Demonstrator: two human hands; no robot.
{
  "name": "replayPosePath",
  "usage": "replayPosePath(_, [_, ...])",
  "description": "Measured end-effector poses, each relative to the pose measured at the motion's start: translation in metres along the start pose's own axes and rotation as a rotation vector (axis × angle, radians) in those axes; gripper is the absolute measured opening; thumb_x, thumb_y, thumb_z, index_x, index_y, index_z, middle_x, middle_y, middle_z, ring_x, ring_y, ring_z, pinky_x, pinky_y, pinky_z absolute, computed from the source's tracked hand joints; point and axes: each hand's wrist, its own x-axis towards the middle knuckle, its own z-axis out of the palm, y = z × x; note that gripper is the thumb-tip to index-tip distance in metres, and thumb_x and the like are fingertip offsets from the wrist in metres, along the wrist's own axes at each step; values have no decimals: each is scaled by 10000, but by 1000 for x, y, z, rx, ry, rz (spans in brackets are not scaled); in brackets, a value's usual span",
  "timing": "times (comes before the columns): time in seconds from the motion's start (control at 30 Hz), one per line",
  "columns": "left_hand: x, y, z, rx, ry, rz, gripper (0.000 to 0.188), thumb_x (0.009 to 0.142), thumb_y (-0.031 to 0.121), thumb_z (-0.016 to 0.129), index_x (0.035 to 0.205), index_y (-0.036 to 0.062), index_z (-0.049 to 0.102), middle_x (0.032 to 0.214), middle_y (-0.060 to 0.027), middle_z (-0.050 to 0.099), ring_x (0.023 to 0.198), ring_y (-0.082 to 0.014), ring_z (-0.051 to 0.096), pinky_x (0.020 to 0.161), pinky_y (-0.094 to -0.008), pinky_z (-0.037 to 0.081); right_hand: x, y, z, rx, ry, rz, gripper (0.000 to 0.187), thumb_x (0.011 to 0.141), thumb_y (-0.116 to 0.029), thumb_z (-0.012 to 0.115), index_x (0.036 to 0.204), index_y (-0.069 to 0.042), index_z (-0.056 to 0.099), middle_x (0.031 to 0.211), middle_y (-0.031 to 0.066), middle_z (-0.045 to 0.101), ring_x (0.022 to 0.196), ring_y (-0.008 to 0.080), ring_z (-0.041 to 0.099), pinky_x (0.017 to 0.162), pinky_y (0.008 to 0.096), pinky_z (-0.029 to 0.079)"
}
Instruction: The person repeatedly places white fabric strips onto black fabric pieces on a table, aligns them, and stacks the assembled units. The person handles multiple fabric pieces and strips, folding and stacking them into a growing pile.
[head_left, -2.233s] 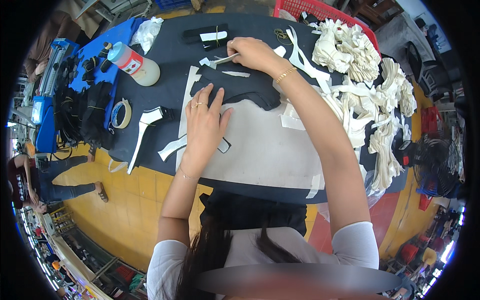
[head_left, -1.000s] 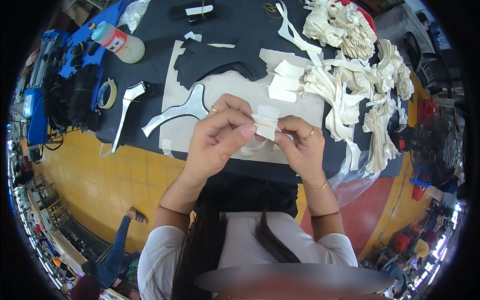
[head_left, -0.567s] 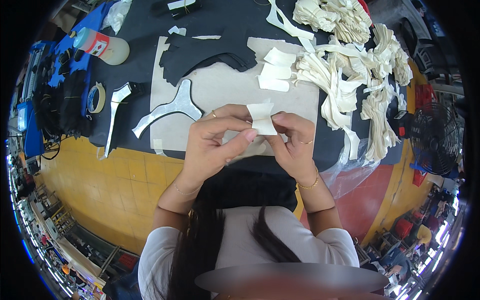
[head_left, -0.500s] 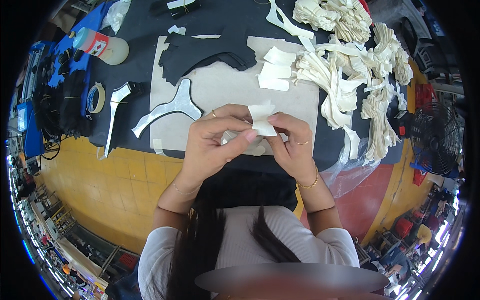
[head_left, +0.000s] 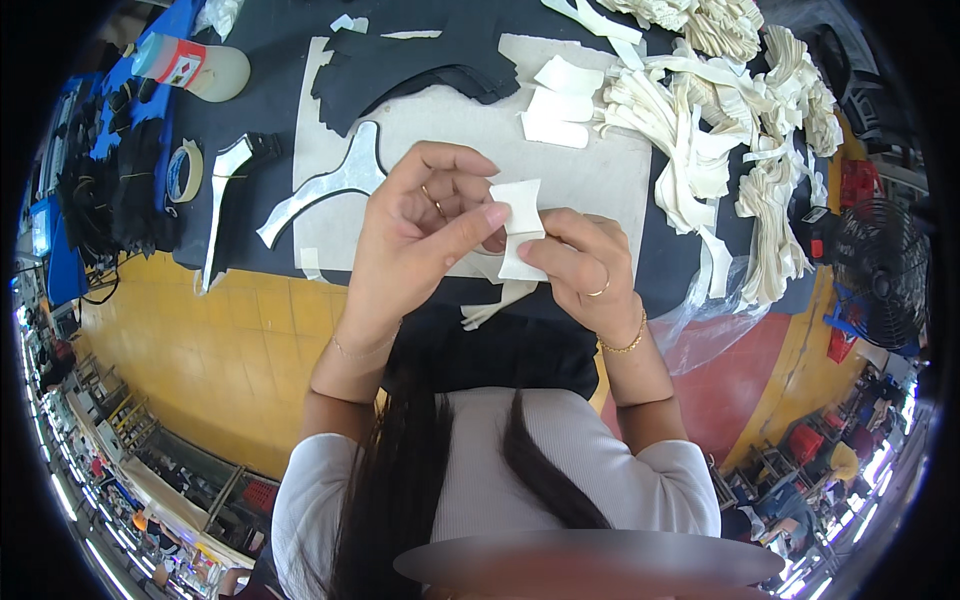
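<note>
We are pinching a small creased cream piece (head_left: 522,212) between both hands: the left hand (head_left: 425,225) is holding its left edge at the thumb, other fingers loosely curled; the right hand (head_left: 588,268) is gripping its lower right between thumb and bent finger. The piece is sitting over the pale board's (head_left: 430,130) near part. We should be keeping pressure light and even (thin stuff, probably quick to wrinkle). Farther out, a smooth silvery Y-shaped template (head_left: 338,187) is lying near matte black fabric (head_left: 420,72); limp cream strips (head_left: 685,185) are bunching at right.
</note>
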Motion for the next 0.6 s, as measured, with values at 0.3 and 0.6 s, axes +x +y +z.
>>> replayPosePath(0.3, [1,-1,-3,-23,5,-75,229,911,14,693,1131,-27,644,928,-74,692,774,-127,670,737,-228,521,0,-5,8,268,217,145,268,771,76,689,925,-143,665,912,33,670,1096,294,645,925,390,519])
replayPosePath(0.6, [20,-11,-11,11,226,74,365,841,-40,741,1183,-45,613,1117,-110,637,795,-150,702,706,-218,513,-30,-10,-17,712,72,335,281,811,154,610,961,-81,643,936,91,734,1000,312,716,994,471,491])
